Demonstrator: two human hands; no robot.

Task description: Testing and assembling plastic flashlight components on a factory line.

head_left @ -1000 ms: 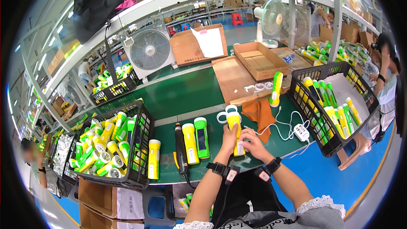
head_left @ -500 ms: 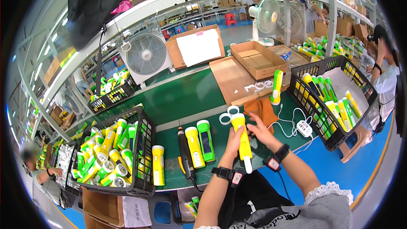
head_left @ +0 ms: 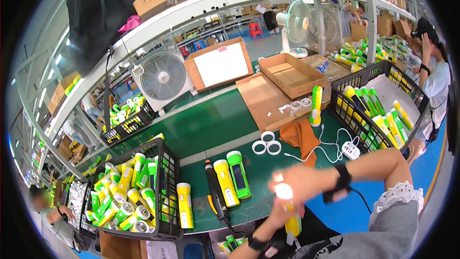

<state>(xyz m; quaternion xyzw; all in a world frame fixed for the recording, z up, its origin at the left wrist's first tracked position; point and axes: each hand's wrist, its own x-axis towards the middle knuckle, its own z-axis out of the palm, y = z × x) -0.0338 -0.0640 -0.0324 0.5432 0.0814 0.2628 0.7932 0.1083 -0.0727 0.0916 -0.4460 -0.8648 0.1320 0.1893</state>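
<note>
My left hand [head_left: 277, 217] is closed round a yellow and green flashlight [head_left: 293, 225] close to my body. The flashlight's lit head [head_left: 284, 191] glares white and points up, away from me. Beside that head is my right hand [head_left: 306, 182], its fingers smeared by motion and glare, so I cannot make out its grip. Three white rings [head_left: 259, 147] lie on the green bench beyond my hands. To the left, a yellow flashlight [head_left: 225, 182], a green one with a dark panel [head_left: 238, 175] and a black electric screwdriver [head_left: 216, 192] lie side by side.
A black crate [head_left: 176, 163] full of flashlights stands left, with a lone yellow flashlight [head_left: 184, 205] beside it. Right are another crate [head_left: 412, 84], a white charging hub [head_left: 350, 150] with cables, an orange cloth [head_left: 299, 136] and a standing flashlight [head_left: 316, 106]. Other people work nearby.
The flashlight has come down nearer my body, and its head now shows lit. My right hand has swung across to its head. The rings on the bench are now uncovered.
</note>
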